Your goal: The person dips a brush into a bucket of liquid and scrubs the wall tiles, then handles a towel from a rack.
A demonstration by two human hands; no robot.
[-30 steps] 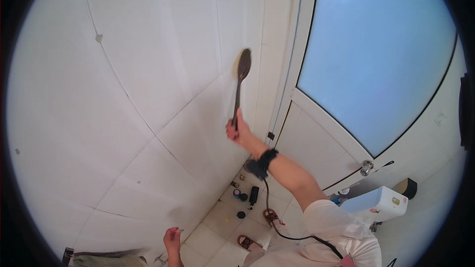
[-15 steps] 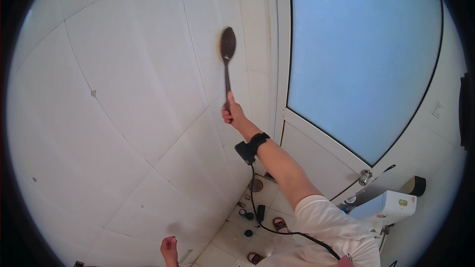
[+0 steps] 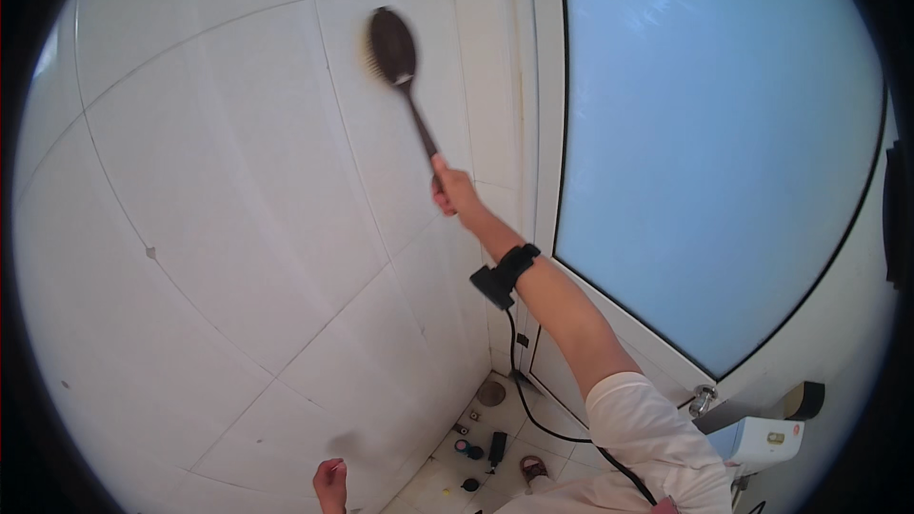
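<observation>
My right hand [image 3: 455,188] is closed round the handle of a long-handled scrub brush [image 3: 392,46]. Its oval head is dark brown, with pale bristles turned toward the white tiled wall [image 3: 219,190], at or very close to the tiles. The brush tilts up and to the left. Low in the view, my left hand [image 3: 330,484] is held near the wall with its fingers curled in; nothing shows in it. A black strap with a small box [image 3: 505,274] sits on my right forearm, and a black cable runs from it.
A door with a frosted bluish pane [image 3: 714,133] and a metal knob [image 3: 703,400] stands to the right. Beside it hangs a white box [image 3: 766,443]. On the tiled floor are a round drain [image 3: 491,393], a dark bottle [image 3: 497,447] and several small items.
My right hand has moved the brush up the wall, and its head has swung left. The view has shifted a little. My left hand stays curled low down.
</observation>
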